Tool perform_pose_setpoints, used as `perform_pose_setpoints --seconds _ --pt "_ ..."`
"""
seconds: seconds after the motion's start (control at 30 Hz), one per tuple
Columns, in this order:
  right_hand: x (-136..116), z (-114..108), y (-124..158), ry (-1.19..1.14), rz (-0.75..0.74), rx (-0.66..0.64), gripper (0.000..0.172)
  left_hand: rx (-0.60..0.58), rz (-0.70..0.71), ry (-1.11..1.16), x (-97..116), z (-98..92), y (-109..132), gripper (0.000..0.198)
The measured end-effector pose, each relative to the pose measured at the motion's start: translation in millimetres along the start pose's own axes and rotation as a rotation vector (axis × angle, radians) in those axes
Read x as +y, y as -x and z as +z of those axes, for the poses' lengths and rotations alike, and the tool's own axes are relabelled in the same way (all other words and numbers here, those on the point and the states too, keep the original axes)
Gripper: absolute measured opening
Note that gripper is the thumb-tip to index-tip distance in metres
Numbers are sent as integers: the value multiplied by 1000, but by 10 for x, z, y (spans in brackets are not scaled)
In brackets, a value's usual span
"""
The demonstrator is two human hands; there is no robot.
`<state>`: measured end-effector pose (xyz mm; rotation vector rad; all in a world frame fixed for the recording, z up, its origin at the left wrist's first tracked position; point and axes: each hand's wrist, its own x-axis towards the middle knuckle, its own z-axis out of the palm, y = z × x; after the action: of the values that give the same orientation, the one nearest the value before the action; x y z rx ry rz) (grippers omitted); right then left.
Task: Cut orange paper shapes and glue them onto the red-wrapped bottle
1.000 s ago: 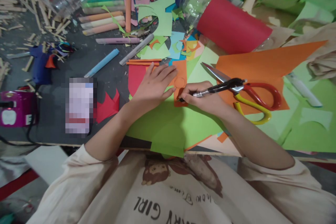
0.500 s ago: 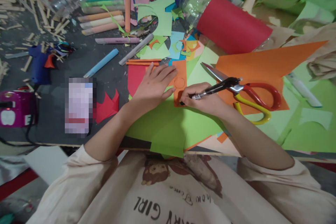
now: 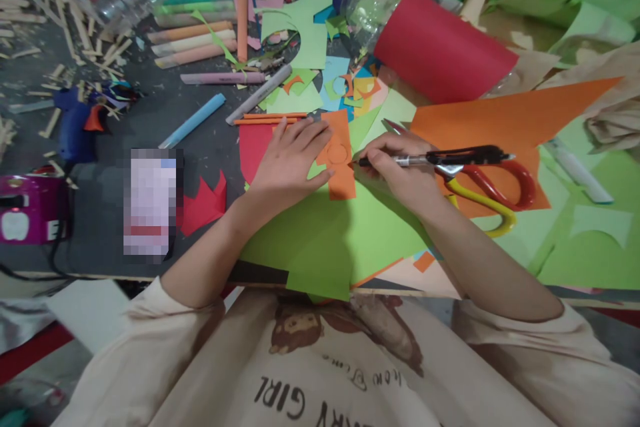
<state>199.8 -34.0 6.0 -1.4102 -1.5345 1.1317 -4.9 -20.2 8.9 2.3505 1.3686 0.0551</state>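
An orange paper strip (image 3: 342,184) with a drawn circle and other pen lines lies on a green sheet (image 3: 300,233). My left hand (image 3: 293,157) rests flat with its fingers spread, the fingertips at the strip's left edge. In my right hand (image 3: 405,170) is a black pen (image 3: 450,156), its tip by the strip's right edge near the circle. Partly hidden behind that hand and pen are scissors (image 3: 487,207) with red and yellow handles, lying on a larger orange sheet (image 3: 465,123). Red paper (image 3: 255,147) shows beside my left hand.
A phone (image 3: 153,203), a blue glue gun (image 3: 77,127) and a purple box with a cable (image 3: 33,207) are on the left. Markers (image 3: 195,43) and paper scraps lie at the back. A bottle wrapped in red paper (image 3: 445,47) lies at the back right.
My right hand has moved up and right with the pen, which now lies flatter, its tip off the strip's lower part. The strip has shifted slightly up. My left hand has moved slightly left.
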Motion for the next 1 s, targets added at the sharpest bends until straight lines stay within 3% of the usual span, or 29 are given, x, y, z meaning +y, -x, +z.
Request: perform_pose_setpoints --seconds 0.27,1.0 --pt "36 -9 13 85 19 -78 15 37 37 25 -40 26 5 59" --pt "-17 -4 7 111 53 -54 16 37 32 40 -23 19 -1 59"
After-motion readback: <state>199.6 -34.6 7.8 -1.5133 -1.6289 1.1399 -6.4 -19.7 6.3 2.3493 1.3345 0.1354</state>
